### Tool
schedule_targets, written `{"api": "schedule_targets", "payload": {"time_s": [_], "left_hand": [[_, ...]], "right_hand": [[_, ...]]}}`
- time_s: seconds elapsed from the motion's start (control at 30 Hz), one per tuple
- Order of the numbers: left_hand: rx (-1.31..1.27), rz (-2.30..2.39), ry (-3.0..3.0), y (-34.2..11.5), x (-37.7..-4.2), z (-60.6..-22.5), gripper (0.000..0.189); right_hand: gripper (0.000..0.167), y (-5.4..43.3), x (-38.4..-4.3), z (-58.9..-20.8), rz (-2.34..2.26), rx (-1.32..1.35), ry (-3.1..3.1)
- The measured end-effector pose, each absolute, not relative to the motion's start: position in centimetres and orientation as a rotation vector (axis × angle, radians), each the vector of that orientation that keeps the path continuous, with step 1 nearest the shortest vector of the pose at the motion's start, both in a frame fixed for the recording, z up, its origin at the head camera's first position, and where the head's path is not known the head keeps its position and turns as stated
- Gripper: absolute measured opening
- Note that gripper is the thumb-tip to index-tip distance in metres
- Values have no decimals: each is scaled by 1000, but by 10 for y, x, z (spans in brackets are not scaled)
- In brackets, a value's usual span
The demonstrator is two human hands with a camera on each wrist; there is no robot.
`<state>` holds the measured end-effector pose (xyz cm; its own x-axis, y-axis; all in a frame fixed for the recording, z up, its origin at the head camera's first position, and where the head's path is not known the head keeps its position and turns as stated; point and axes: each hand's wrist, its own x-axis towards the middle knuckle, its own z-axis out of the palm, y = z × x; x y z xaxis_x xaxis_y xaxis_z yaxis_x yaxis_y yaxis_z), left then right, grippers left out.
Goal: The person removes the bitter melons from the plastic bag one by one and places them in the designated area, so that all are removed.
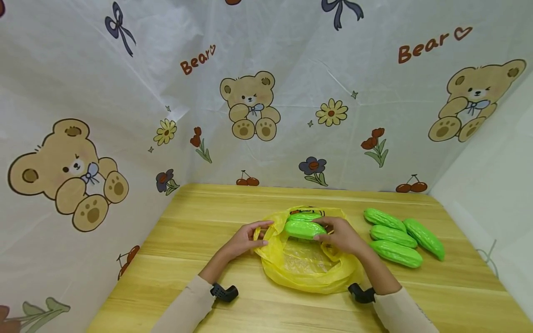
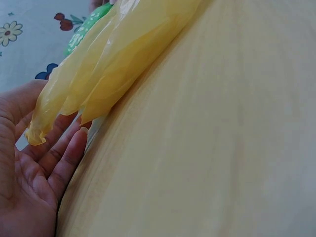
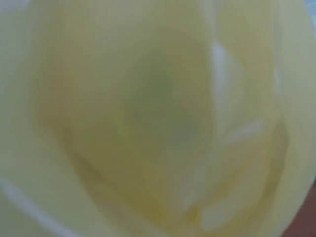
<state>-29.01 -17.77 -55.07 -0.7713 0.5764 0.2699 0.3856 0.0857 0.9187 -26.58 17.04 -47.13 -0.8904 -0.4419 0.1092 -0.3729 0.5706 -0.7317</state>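
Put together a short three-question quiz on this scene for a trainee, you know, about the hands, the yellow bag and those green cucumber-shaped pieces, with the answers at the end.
1. True or false: the left hand touches the yellow bag.
2. Multiple choice: what does the right hand pinch?
A) a black wrist mount
B) a green cucumber-shaped piece
C) a wooden spoon
3. Count: how many loose green pieces lie on the wooden table to the right of the bag?

Key: 1. True. 2. B. 3. Four.
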Motion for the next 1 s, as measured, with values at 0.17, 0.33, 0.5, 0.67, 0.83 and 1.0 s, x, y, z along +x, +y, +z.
{"api": "schedule_targets", "payload": {"time_s": [0.17, 0.33, 0.5, 0.67, 0.83, 1.0], "left_hand": [[951, 1770, 2187, -177, -290, -550, 58], [952, 1760, 2184, -176, -290, -551, 59], [955, 1760, 2192, -177, -292, -552, 58], [949, 1755, 2189, -179, -294, -553, 57], [946, 1748, 2189, -179, -293, -553, 58], [953, 1749, 2193, -178, -291, -551, 58]], "right_hand": [[47, 175, -267, -468, -1238, -697, 2702], [48, 180, -266, -464, -1219, -716, 2715], [47, 183, -264, -458, -1236, -718, 2703], [48, 186, -260, -450, -1253, -732, 2705], [47, 189, -258, -443, -1258, -735, 2731], [46, 191, -253, -438, -1283, -715, 2754]]}}
